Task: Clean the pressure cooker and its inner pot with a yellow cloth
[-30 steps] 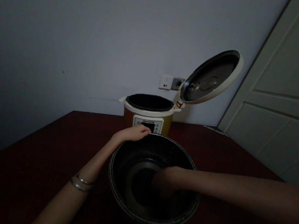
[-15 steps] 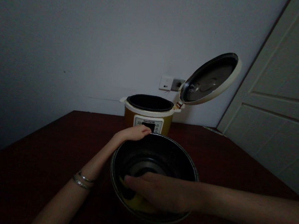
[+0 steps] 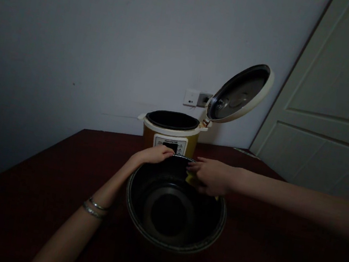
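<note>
A dark, round inner pot (image 3: 168,213) rests on the table with its mouth tipped toward me. My left hand (image 3: 157,154) is closed over the far left part of its rim; two silver bangles circle that wrist. At the far right inside wall of the pot is my right hand (image 3: 215,176), its fingers closed on a yellow cloth (image 3: 191,179) that shows only in part. Behind the pot stands a gold and white pressure cooker (image 3: 147,138), its control panel partly covered by my left hand. The cooker's lid (image 3: 240,97) is raised and leans to the right.
The dark red table (image 3: 67,163) reaches back to a pale wall (image 3: 94,27). A white wall socket (image 3: 190,98) sits behind the cooker, with a grey one beside it. On the right is a pale panelled door (image 3: 335,107).
My right hand has moved with the yellow cloth from the pot's near side to its far right wall. My left hand keeps its place on the rim. The view has shifted slightly.
</note>
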A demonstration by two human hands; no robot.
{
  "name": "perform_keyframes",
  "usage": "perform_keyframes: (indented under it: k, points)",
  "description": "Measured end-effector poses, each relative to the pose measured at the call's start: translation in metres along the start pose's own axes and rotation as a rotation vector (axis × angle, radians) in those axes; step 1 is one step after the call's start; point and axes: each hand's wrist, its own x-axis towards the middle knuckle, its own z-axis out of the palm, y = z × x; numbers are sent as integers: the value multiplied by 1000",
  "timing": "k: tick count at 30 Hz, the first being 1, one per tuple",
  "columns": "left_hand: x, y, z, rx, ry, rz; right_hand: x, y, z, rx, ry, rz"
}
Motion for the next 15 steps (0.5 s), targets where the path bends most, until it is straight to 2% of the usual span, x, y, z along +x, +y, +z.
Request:
perform_keyframes:
  k: [3,6,8,11,13,15]
  points:
    - [1,-1,0,9,2,-7,20,6,5,-192,25,-190]
    - [2,-3,0,-13,7,-8,27,6,6,-234,54,-321]
    - [2,-5,0,-38,-1,-12,21,5,4,-194,-13,-253]
    - [4,-9,2,-79,-6,-30,2,0,-5,-85,-136,-35]
    - [5,-13,3,-116,-4,-41,-13,-9,-15,47,-213,66]
    - [6,-16,5,-165,-6,-54,-25,-23,-27,225,-299,105]
